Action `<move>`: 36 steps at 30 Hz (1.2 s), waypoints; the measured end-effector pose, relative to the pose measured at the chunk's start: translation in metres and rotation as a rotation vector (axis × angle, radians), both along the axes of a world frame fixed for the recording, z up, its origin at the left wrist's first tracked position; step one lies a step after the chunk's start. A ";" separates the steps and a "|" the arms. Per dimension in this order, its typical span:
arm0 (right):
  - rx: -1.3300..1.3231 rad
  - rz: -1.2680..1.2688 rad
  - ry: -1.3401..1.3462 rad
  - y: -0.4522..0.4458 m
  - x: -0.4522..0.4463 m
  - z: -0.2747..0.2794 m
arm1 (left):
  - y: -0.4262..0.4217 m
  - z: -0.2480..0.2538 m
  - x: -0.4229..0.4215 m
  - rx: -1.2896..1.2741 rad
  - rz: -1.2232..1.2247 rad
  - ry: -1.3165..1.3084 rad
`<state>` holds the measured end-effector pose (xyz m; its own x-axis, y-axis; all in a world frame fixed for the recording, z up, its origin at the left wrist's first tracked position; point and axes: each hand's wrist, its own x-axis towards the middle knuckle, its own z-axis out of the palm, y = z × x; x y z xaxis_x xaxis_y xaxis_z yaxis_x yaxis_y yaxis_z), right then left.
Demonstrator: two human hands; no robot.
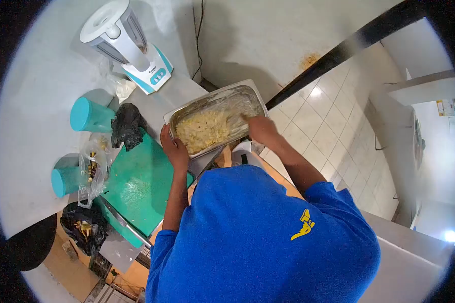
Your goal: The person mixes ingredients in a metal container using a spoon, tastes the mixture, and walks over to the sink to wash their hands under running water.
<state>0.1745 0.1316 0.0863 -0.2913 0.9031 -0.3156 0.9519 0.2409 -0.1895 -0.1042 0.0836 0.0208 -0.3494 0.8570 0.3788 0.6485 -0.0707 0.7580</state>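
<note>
A rectangular metal pan holds a pale, lumpy, batter-like mixture, gathered mostly in its left and middle parts. Smears of the same mix coat the pan's right end. My left hand grips the pan's left edge, with fingers along the outside and rim. Over the near right rim is my right hand, closed and slightly blurred. Its fingers curl towards the mixture, and whatever they hold is hidden. Left of the pan lies a green cutting board, with a knife along its near left edge.
A white and teal blender stands at the back left. Two teal containers, a black plastic bag and a clear bag sit left of the board. Another black bag holds yellowish scraps. Tiled floor shows beyond the counter at right.
</note>
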 end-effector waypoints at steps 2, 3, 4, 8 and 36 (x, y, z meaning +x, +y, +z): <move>0.056 -0.212 -0.049 0.014 0.011 0.001 | -0.001 0.004 0.000 -0.013 0.013 0.010; 0.068 -0.191 -0.044 0.017 0.009 -0.003 | -0.001 0.004 -0.001 -0.007 0.012 0.006; 0.080 -0.170 -0.039 0.021 0.004 -0.010 | 0.000 0.003 0.000 -0.003 0.009 0.003; 0.072 0.005 0.012 0.024 -0.041 -0.018 | -0.002 -0.003 -0.003 -0.004 0.015 0.084; -0.372 0.494 0.371 0.055 -0.059 -0.034 | -0.004 -0.005 -0.001 -0.019 0.078 -0.166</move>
<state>0.1158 0.1863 0.0527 -0.7857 0.4897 -0.3781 0.6055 0.4832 -0.6323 -0.1050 0.0800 0.0158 -0.4714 0.8314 0.2941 0.5171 -0.0096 0.8559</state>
